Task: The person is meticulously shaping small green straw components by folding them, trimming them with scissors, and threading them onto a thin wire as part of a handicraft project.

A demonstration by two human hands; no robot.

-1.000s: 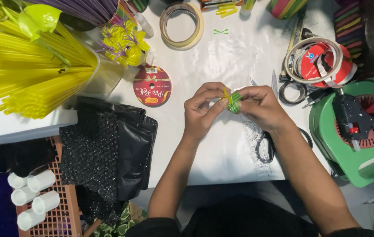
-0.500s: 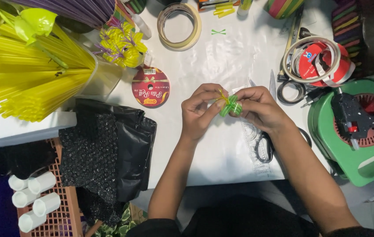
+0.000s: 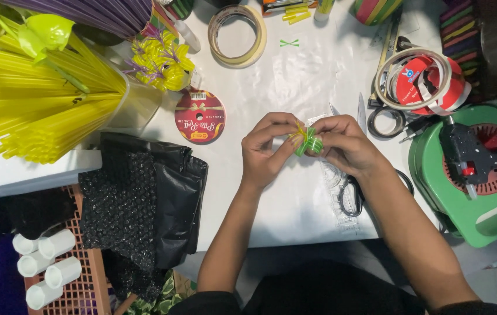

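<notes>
Both hands, left hand [image 3: 269, 149] and right hand [image 3: 342, 143], stay pinched shut on the green bow [image 3: 307, 142] mid-counter [image 3: 295, 76]; its loops seem slightly fuller, probably being shaped.

small green ribbon bow [image 3: 307, 142] with thin yellow strands is sitting upright, pinched between both hands' fingertips, hovering above the white table.

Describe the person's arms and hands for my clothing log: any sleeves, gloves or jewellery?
Both forearms are bare up to the elbows. Dark, apparently black, fabric shows only at the bottom edge. The left hand and right hand wear no gloves; no rings, watch or bracelets are visible.
</notes>
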